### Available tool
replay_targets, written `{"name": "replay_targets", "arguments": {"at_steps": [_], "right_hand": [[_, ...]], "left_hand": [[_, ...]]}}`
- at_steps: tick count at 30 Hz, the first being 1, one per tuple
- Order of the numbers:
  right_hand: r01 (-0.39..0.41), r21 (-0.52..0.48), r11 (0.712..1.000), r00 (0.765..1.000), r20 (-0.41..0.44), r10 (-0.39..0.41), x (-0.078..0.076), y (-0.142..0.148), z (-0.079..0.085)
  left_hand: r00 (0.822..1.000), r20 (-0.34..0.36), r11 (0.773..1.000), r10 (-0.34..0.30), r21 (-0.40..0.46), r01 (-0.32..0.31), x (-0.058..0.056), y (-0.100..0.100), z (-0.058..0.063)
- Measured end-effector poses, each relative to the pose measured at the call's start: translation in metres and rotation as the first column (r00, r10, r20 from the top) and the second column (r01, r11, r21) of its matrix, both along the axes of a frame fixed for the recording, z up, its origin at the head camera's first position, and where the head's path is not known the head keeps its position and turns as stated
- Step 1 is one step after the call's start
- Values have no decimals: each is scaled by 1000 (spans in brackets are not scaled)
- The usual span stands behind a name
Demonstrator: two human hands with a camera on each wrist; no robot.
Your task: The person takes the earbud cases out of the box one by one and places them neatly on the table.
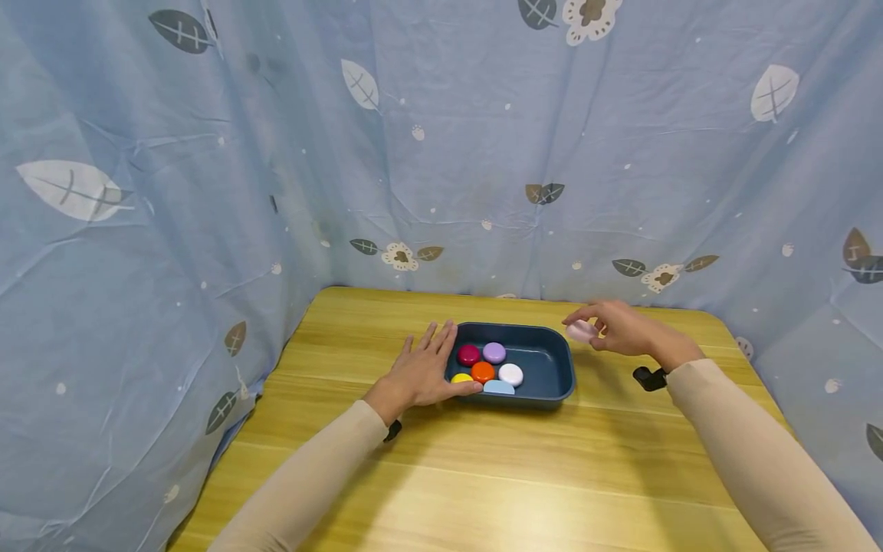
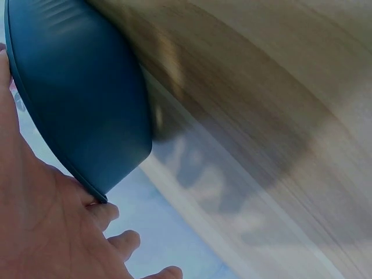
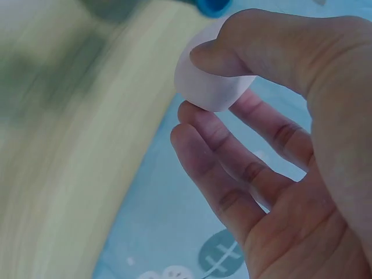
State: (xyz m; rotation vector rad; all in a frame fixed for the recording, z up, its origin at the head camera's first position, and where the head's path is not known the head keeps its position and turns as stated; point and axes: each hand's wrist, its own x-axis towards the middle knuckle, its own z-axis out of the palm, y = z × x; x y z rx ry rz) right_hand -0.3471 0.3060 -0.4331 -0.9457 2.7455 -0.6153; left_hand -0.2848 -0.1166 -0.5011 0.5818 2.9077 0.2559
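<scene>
A dark blue rectangular tray (image 1: 545,364) sits on the table with several smooth round discs in its left half. Crimson (image 1: 468,355), lilac (image 1: 494,353), orange (image 1: 483,372) and white (image 1: 510,374) discs show whole; a yellow one (image 1: 461,378) and a light blue one (image 1: 499,387) are partly hidden. Across the tray's left end rests my left hand (image 1: 428,372), fingers spread and straight, its palm at the rim in the left wrist view. Right of the tray, my right hand (image 1: 624,328) pinches a pale pink rounded disc (image 3: 200,84) between thumb and fingers, above the table.
The wooden table (image 1: 483,475) reaches toward me in front of the tray. Blue leaf-patterned curtains (image 1: 469,153) hang behind it and at both sides. Black straps (image 1: 650,378) circle the wrists.
</scene>
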Motion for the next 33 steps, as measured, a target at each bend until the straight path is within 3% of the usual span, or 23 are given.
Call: {"name": "replay_targets", "arguments": {"at_steps": [5, 13, 25, 33], "right_hand": [[21, 35, 999, 999, 33, -22, -1, 13, -9], [25, 126, 992, 1000, 7, -26, -1, 22, -28], [58, 113, 992, 998, 27, -61, 0, 26, -50], [60, 107, 992, 997, 37, -65, 0, 27, -55]], "left_hand": [[1000, -5, 1000, 8, 8, -8, 1, 0, -1], [1000, -15, 1000, 11, 5, -11, 2, 1, -1], [1000, -14, 1000, 12, 2, -12, 3, 0, 1], [1000, -10, 1000, 16, 3, -16, 4, 1, 2]]}}
